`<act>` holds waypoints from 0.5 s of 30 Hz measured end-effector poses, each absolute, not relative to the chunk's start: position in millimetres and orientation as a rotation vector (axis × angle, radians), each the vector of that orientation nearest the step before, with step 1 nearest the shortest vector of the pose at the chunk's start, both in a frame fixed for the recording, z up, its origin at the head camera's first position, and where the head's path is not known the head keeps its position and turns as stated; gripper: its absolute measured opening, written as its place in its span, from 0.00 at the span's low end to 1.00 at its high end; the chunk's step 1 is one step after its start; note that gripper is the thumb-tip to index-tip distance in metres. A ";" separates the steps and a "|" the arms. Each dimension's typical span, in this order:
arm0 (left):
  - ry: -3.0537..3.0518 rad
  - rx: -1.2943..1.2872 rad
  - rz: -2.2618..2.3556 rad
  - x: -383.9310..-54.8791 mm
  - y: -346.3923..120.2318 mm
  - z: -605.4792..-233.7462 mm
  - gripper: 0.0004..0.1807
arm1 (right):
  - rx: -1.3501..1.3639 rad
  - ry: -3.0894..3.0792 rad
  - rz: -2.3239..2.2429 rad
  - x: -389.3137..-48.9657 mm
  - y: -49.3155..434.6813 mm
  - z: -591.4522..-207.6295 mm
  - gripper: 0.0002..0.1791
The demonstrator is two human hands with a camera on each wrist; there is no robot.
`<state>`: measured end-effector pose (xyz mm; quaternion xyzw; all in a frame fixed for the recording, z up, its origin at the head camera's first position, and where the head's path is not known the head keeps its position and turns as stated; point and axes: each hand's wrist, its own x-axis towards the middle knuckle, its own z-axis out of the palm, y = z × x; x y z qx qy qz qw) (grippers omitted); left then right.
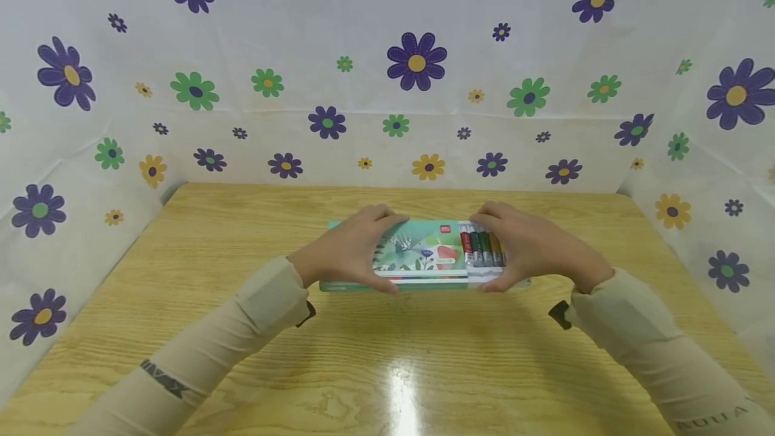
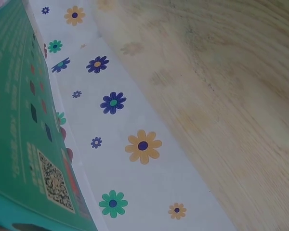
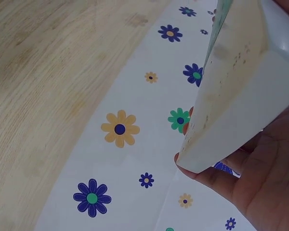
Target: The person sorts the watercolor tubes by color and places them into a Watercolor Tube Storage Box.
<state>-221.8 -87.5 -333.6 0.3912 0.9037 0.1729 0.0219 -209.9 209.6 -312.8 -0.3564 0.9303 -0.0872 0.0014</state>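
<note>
A flat paint box, held up off the table, spans both hands in the head view. Its teal sleeve (image 1: 424, 247) carries a flower print, and a white inner tray (image 1: 481, 274) sticks out at the right end. Red, green and ochre paint tubes (image 1: 482, 249) show in that exposed part. My left hand (image 1: 345, 247) grips the sleeve between thumb and fingers. Gripping the tray's outer end is my right hand (image 1: 539, 247), which covers part of the tubes. The left wrist view shows the sleeve's teal underside (image 2: 19, 125) with a QR code; the right wrist view shows the tray's pale bottom (image 3: 231, 77).
A glossy wooden table (image 1: 387, 335) lies beneath the hands. White cloth with printed flowers (image 1: 387, 93) stands behind it and along both sides. Dark bands (image 1: 560, 315) show at the cuffs.
</note>
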 end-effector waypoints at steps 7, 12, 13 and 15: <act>2.803 1.215 0.544 -222.5 -84.4 -335.2 0.58 | -1.150 2.925 -0.287 -210.2 204.2 -312.6 0.53; 2.797 1.223 0.550 -222.5 -81.1 -336.7 0.58 | -1.134 2.916 -0.285 -210.4 201.2 -313.9 0.54; 2.796 1.221 0.547 -222.6 -80.7 -336.6 0.58 | -1.127 2.913 -0.283 -210.5 200.6 -313.9 0.54; 2.798 1.214 0.539 -222.7 -80.2 -336.1 0.58 | -1.113 2.908 -0.277 -210.8 199.8 -313.9 0.55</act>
